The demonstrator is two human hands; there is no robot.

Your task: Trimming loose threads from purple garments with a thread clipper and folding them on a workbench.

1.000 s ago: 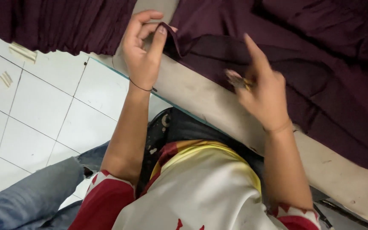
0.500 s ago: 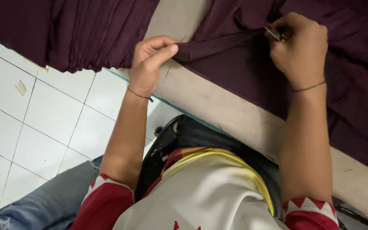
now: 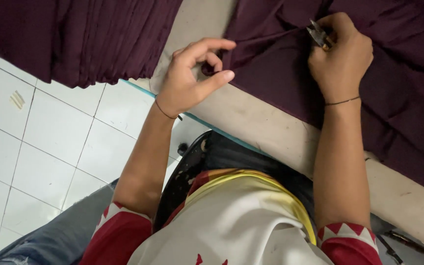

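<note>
Head view: a worker handled maroon fabric [image 3: 280,73] on a worktable [image 3: 261,122].
Left hand [image 3: 192,78] pinched the cloth's edge; right hand [image 3: 342,56] clamped small snips [image 3: 317,34] farther right.

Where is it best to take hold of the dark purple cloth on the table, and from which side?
Probably at the taut folded edge of the dark purple cloth, between the left hand and the right hand: it stands raised as a ridge, so pinch it from above, approaching from the table's near side.
</note>
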